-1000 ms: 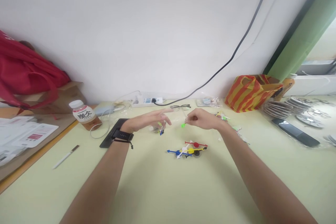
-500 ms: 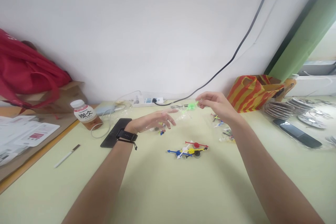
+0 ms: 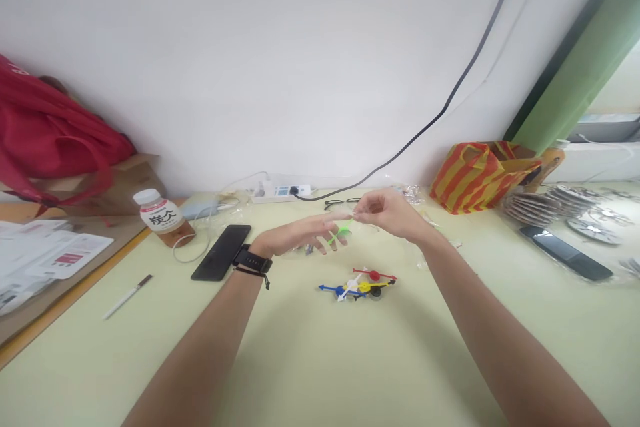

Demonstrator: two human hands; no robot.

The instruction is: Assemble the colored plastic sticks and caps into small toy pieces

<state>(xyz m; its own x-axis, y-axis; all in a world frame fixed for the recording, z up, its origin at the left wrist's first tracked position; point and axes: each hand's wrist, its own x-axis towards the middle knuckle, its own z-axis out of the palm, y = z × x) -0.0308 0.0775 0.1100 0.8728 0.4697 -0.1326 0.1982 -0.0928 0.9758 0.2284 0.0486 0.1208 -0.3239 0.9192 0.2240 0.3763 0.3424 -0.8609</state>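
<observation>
A slender bright-green plastic piece (image 3: 342, 233) is by my left hand (image 3: 300, 232), whose grip I can't judge. Its long axis seems to slant up rightward, tip blurred; my right hand (image 3: 384, 212) pinches narrowly.

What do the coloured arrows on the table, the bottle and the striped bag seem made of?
Arrows: likely hard plastic, smooth, evenly bright, crisply outlined. Bottle: clear, probably plastic; brown drink shows through. Bag: perhaps thin plastic or coated fabric, slightly shiny and creased.
</observation>
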